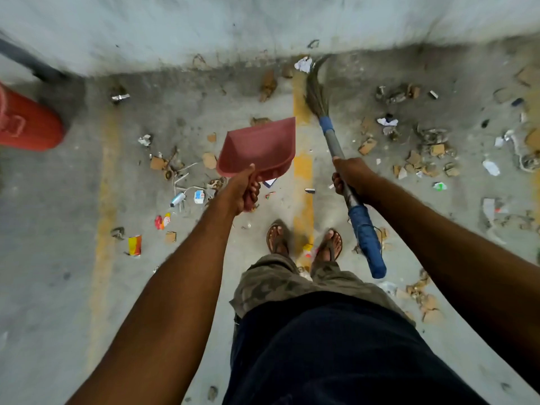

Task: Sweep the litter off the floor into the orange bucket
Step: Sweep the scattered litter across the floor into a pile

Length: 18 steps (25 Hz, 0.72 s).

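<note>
Flat-scooped red plastic dustpan [260, 147], wispy-bristled broom [332, 141]

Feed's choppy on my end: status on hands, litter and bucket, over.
Left hand grips red plastic dustpan, raised. Right hand grips blue-taped stick broom, bristles by wall. Cardboard and paper litter scattered on concrete floor; orange plastic bucket far left.

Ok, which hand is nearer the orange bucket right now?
Left. The left hand, gripping the red dustpan by its handle, is to the right of the orange bucket at the frame's left edge. The right hand, gripping the broom, is farther right still.
</note>
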{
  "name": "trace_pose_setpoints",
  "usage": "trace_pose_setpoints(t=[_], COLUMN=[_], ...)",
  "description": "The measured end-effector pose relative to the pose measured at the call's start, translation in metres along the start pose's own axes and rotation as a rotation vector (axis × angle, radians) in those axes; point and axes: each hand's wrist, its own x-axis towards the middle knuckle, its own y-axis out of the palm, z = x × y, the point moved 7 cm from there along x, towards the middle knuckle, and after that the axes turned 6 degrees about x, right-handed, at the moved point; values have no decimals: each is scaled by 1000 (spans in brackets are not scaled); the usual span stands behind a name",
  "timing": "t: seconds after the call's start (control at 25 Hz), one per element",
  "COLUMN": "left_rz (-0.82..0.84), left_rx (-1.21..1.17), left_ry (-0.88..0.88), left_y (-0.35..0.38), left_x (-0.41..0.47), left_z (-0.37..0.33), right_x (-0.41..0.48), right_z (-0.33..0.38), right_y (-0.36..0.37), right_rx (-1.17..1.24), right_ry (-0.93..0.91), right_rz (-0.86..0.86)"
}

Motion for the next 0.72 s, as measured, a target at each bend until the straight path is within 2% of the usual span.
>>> trace_pose_setpoints(t=[0.16,0.32,0.56,0.72], left_rz=[-13,-28,-115,-239], left_rx=[-56,-196,-151,-131], left_ry=[-27,36,51,28], left_y=[-65,-146,-289,-372], left_x=[-16,-39,-59,-71], left_z=[25,43,94,129], right_x=[-18,-39,-73,-92], right_z=[4,-11,-61,-84], right_y=[53,135,266,342], right_rx=[-98,-142,-222,-289], right_ry=[-9,-45,-109,-99], right_rz=[51,103,143,184])
